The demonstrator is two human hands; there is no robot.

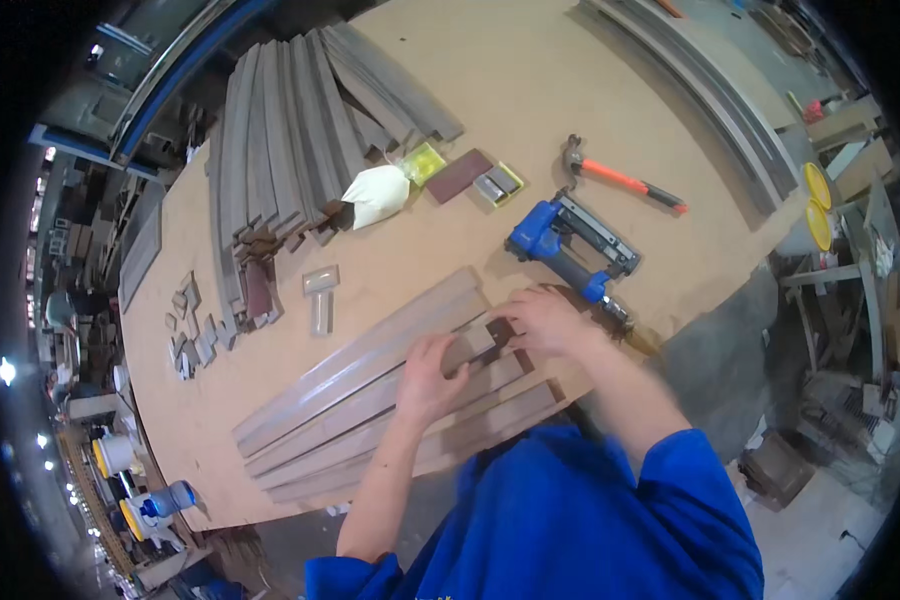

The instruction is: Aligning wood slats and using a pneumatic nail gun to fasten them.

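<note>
Several long grey-brown wooden strips [350, 370] lie side by side near the front edge of a large fibreboard table [530, 90]. My left hand [427, 377] presses flat on the middle of the strips, fingers spread. My right hand [543, 320] rests at their right end, fingertips on a small dark brown block [499, 330] that sits on the strips. Whether the fingers pinch the block or only touch it is unclear. A blue nail gun [568, 243] lies just beyond my right hand.
A stack of long grey strips [280, 140] fans across the far left. Nearby lie a white bag [375, 193], a brown sanding block [459, 175], an orange-handled hammer [625, 180], and small offcuts [192, 325]. Curved grey mouldings [710, 90] lie at the far right.
</note>
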